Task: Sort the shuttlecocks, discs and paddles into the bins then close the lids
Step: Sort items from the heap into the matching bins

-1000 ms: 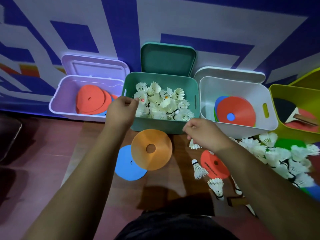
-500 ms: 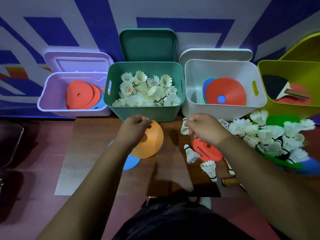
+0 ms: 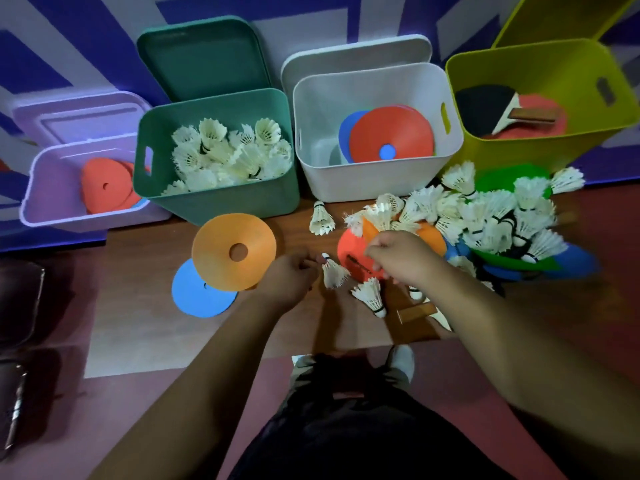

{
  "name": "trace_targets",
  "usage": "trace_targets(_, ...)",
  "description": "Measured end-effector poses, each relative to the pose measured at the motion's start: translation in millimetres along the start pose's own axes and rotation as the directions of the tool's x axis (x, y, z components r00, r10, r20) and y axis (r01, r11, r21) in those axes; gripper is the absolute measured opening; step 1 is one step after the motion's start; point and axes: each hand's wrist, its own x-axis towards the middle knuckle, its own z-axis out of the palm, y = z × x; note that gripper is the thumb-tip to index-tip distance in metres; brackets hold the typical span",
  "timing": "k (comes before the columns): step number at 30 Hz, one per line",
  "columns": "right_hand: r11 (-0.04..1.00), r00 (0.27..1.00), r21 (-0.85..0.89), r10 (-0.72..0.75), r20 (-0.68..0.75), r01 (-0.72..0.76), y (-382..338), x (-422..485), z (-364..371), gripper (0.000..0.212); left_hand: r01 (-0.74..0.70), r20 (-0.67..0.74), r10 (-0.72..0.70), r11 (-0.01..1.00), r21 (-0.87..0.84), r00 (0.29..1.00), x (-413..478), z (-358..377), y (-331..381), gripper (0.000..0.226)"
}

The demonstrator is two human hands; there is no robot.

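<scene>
Shuttlecocks [image 3: 369, 294] loose on the near table [image 3: 145, 306] were under both hands again. A second before, the hands had been up at the rim of the green bin [image 3: 221, 209], and they had since dropped back. I read that as one load delivered and the next pickup starting.

The left hand [image 3: 287, 277] had its fingers curled and seemed to pinch the cork of one shuttlecock [image 3: 335, 276]. The right hand [image 3: 398, 259] was curled over the red disc [image 3: 349, 258]; I could not tell whether it held anything. A paddle handle [image 3: 415, 311] poked out beneath that wrist.

Left of the hands, the orange disc [image 3: 221, 254] overlapped the blue disc [image 3: 197, 296], with bare tabletop around them. Farther right, a big heap [image 3: 485, 216] crowded against the white bin [image 3: 363, 183] and the yellow bin [image 3: 512, 155]. The green bin stood open, its lid [image 3: 204, 57] leaning on the wall, so the way there looked free.
</scene>
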Motion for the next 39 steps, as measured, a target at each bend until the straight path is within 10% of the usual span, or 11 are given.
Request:
trace_targets(7,0.966,0.979,-0.226,-0.08,0.187,0.122,57.0,4.7,23.5,0.041,0.019,-0.047,0.003,0.89,0.456,0.999,5.1,62.9,-8.0,0.063)
trace_targets(13,0.872,0.96,-0.444,-0.093,0.263,0.206,75.7,7.2,45.0,0.057,0.106,-0.05,-0.094,0.901,0.421,0.994,7.5,87.7,-17.5,0.068)
trace_targets(19,0.809,0.96,-0.533,-0.131,0.249,0.249,83.3,0.7,39.9,0.028,0.095,-0.088,-0.062,0.897,0.432,0.994,5.5,102.3,-26.0,0.052)
trace_targets(39,0.893,0.945,-0.316,-0.28,0.167,0.32,5.2,-3.5,4.4,0.013,0.003,-0.574,0.122,0.977,0.212,0.809,-27.8,33.2,-15.2,0.013)
